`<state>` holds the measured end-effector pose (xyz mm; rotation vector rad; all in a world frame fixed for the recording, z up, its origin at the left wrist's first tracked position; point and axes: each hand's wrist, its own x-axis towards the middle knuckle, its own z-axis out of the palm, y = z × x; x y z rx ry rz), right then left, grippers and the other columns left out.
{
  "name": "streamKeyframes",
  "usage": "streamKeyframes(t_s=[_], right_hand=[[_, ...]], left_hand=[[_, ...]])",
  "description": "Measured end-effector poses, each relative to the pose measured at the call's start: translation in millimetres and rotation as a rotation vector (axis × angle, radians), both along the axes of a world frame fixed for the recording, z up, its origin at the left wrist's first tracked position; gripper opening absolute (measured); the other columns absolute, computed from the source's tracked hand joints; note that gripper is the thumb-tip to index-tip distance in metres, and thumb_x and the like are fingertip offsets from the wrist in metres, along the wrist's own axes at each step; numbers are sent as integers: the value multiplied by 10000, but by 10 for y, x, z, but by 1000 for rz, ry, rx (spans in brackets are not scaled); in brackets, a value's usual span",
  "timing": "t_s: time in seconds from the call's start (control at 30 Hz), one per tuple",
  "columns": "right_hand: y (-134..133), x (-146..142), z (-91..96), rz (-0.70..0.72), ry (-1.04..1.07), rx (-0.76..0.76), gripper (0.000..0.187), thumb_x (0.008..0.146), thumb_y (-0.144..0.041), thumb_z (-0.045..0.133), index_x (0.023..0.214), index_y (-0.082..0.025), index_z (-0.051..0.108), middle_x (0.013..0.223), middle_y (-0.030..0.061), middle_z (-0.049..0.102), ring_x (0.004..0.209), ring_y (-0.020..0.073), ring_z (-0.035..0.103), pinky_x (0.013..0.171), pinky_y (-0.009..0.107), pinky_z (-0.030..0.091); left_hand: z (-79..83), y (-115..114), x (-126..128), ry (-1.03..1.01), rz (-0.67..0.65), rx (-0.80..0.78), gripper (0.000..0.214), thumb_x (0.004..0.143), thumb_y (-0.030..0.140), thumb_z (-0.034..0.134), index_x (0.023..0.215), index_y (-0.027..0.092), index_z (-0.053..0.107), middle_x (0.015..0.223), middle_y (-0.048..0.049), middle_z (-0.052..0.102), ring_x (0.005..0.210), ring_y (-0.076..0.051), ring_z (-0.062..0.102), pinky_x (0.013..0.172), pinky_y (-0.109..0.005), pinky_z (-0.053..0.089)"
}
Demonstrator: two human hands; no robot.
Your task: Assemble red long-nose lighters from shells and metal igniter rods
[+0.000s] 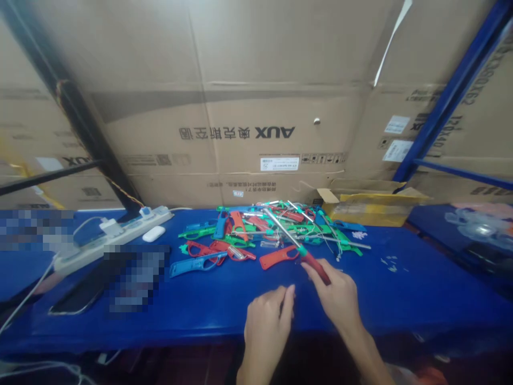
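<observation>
My right hand [340, 297] is closed around the red handle of a long-nosed lighter [316, 266]. Its metal tube, with a green collar at the base, points up and left over the pile. My left hand [267, 316] hovers beside it near the table's front, fingers curled in; whatever they may hold is hidden. Beyond both hands lies a heap of lighter parts [280, 224]: red, blue and green casing halves, metal tubes and thin wires. Closest to the lighter is a loose red casing half [279, 258]. A blue casing half [198, 263] lies farther left.
An opened cardboard box [372, 209] stands at the back right of the blue table [401, 299]. At left are a white power strip [116, 239], a white case [154, 233] and a dark phone-like slab [86, 289]. Large cartons [240, 64] wall off the back.
</observation>
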<state>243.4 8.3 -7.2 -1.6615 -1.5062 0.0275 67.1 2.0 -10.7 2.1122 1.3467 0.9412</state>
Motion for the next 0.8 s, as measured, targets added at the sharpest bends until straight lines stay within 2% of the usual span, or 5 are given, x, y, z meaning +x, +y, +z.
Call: streamKeyframes(t_s=[0.13,0.3,0.47,0.6,0.8], right_hand=[[37,9,-6,-7,291,-106,538,954,-697,444,733,-238,618,527,-4,612,473,169,577,510,243,423],[92,18,-46,-17,245,-87,593,918,-733,424,736,-233,686,578,41,669,537,205,622,519,261,444],[69,12,-99,16,152,-55,514,961,-625,388,885,-240,720,704,57,753,624,233,708,579,270,476],[41,-6,-85,47,123,-53,419,987,-532,373,1005,-254,686,677,23,742,612,231,716,577,270,478],[44,-6,-44,39,133,-59,429,978,-528,367,1055,-248,683,717,46,764,648,258,740,592,294,514]], left_hand=[[-185,48,33,-12,52,104,518,1083,403,347,654,232,582,606,11,676,590,-135,674,617,-214,395],[-361,144,84,-3,80,131,589,1086,473,287,658,251,625,572,-2,694,549,-146,684,588,-212,422],[-402,170,86,27,101,116,603,1081,490,288,633,252,612,561,9,692,541,-142,684,573,-206,420],[-396,172,72,54,99,89,562,1082,462,304,690,262,654,580,16,703,544,-143,683,566,-216,406],[-386,164,72,61,109,96,570,1085,457,291,677,260,638,584,16,707,547,-145,689,569,-212,414]])
